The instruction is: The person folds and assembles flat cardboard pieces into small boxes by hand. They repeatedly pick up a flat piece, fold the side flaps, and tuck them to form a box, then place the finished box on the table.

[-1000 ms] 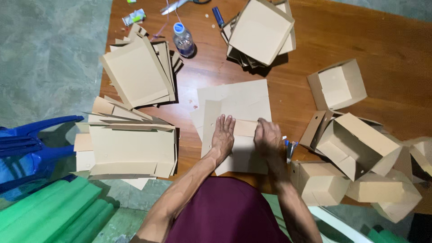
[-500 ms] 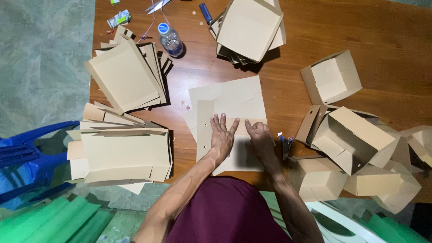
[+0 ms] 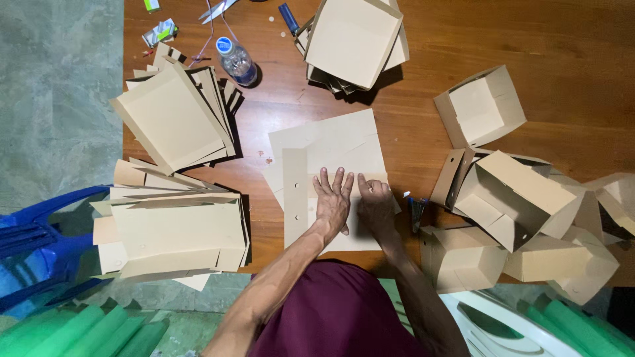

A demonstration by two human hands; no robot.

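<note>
Both of your hands lie flat on the cardboard blank [image 3: 327, 175] spread out on the wooden table [image 3: 582, 39] right in front of you: the left hand [image 3: 333, 201] has its fingers fanned wide over the folded strip, and the right hand [image 3: 376, 206] sits just beside it, fingers curled a little, pressing the same strip near its right end. Neither hand grips anything; they are open palms bearing down on the sheet. To crease well, as I judge it, keep the left palm planted so the blank does not slide on the smooth wood, and run the right hand outward along the fold line so the pressure is even from the middle to the edge. Watch the small punched holes [image 3: 297, 186] on the left flap; they should stay square with the panel under them. Mind the blue-capped marker [image 3: 415, 208] lying just beside your right hand, since it could get nudged under the sheet and spoil the crease. Stacks of flat blanks [image 3: 175, 228] wait to your left, folded boxes [image 3: 512, 198] pile up to your right, and a water bottle [image 3: 236, 61] stands well apart at the far side.
</note>
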